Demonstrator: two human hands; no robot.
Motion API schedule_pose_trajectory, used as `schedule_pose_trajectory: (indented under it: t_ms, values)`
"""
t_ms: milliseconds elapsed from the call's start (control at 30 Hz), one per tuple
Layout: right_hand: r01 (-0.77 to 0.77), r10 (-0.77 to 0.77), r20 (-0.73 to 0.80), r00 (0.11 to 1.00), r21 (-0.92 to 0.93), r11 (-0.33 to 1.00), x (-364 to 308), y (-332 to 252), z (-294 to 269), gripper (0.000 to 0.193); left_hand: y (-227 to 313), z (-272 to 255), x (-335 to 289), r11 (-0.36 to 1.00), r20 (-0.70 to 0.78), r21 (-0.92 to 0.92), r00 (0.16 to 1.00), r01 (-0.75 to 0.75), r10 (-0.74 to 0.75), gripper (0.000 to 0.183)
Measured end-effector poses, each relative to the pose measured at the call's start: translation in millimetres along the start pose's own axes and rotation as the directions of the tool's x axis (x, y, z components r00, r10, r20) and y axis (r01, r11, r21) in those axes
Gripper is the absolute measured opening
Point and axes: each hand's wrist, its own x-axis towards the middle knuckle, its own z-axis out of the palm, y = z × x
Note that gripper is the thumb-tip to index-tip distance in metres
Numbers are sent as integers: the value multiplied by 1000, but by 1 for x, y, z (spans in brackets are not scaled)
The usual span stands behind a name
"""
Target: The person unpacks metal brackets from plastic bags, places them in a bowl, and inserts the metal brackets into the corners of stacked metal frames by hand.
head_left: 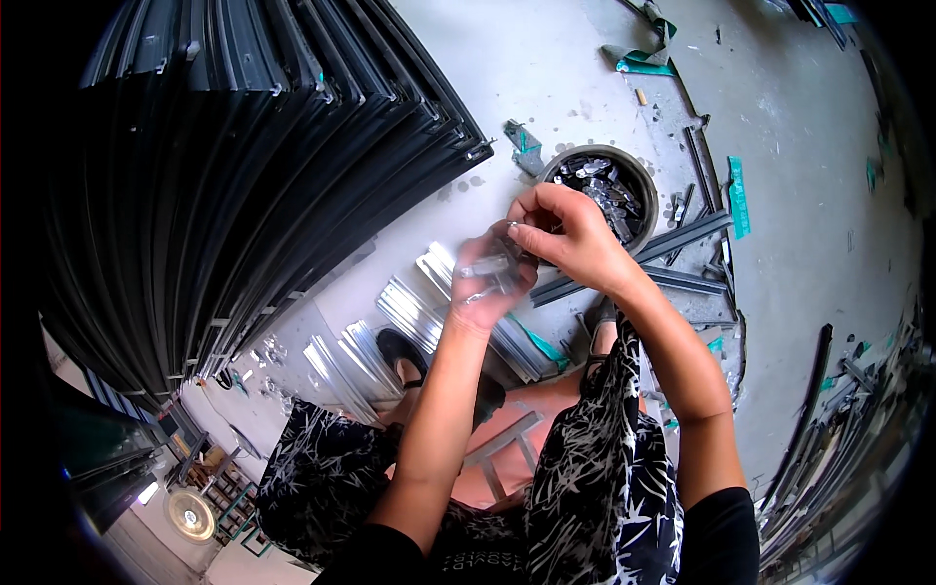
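Observation:
My left hand [478, 300] is palm up, fingers curled around several small shiny, clear-looking pieces [490, 265]; motion blurs them. Just above it, my right hand [577, 232] closes thumb and forefinger in a pinch. A tiny shiny piece [513, 225] shows at those fingertips, too small to name. Beyond my right hand stands a round grey tub [644, 185]. Inside lie many similar clear and dark small pieces [609, 195], partly hidden by the hand.
A tall stack of black frame profiles [292, 146] fills the left side. Silver metal strips [409, 310] lie on the floor near my feet. Dark bars [682, 236] rest beside the tub. Green tape scraps [738, 198] and more profiles [829, 468] lie at the right.

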Motion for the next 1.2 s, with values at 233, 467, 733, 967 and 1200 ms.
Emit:
schedule_pose_trajectory:
  t_ms: [233,467,733,967,1200]
  values:
    - [-106,94,-50,994,-366,925,-11,2,0,21,-12,-7,0,996,-87,84,996,28,-20,24]
    - [-30,80,63,995,-572,820,-9,3,2,17,-27,7,-2,970,-277,239,960,33,35,30]
    - [120,-206,-96,974,-555,823,15,-4,-18,14,-6,2,-1,998,-106,-48,994,-32,27,20]
    - [275,-462,-10,887,-791,546,92,19,-21,8,-9,-5,-6,998,-167,-52,986,-39,30,14]
    - [320,-498,61,865,-833,453,116,34,-6,7,-9,-10,-14,997,-208,-42,976,-72,61,15]
